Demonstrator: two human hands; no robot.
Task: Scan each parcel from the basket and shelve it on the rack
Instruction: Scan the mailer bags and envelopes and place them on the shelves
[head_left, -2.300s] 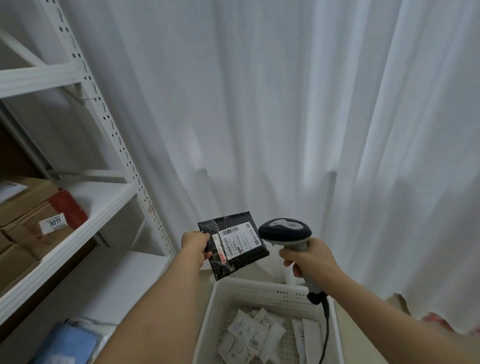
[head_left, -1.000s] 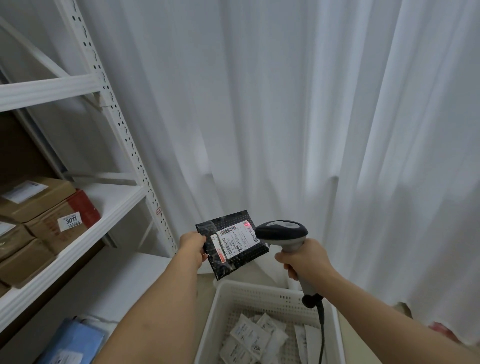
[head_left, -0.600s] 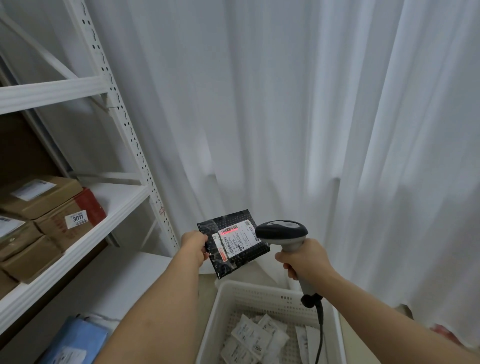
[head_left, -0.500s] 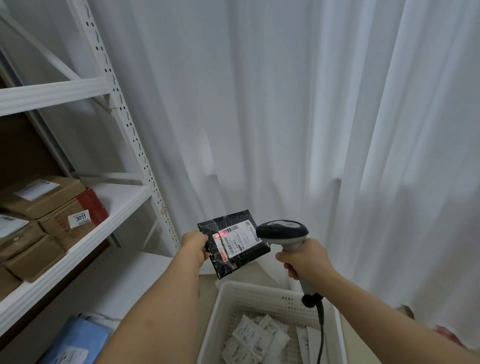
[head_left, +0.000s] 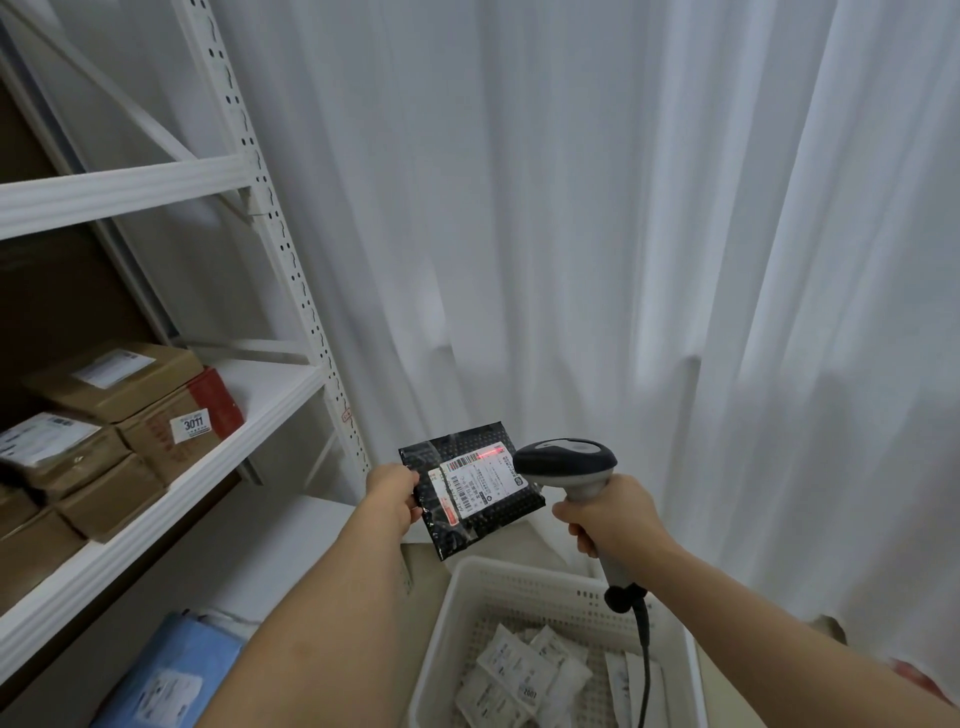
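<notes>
White curtain (head_left: 597, 234) fills the background from the centre to the right of the frame, with a white rack (head_left: 270, 244) at the left. On the rack's middle shelf, at mid left, brown boxes (head_left: 104, 431) are stacked; one has a red end and a small sticker reading "3011", and the others carry white labels too small to read. Just below centre, the left hand (head_left: 394, 493) reaches forward on an extended arm and pinches the left edge of a black parcel (head_left: 470, 496), held tilted in the air above the basket (head_left: 524, 587). The parcel's white label shows a barcode and fine print I cannot read; a red scan line glows across its upper right part. Right beside it, the right hand (head_left: 608, 517) has its fingers wrapped round the grip of a scanner (head_left: 566, 465), whose dark head points left at the label and whose cable hangs down. At the bottom centre, the basket holds white parcels (head_left: 519, 680), one marked "2001". A blue parcel (head_left: 171, 675) lies at the lower left.
</notes>
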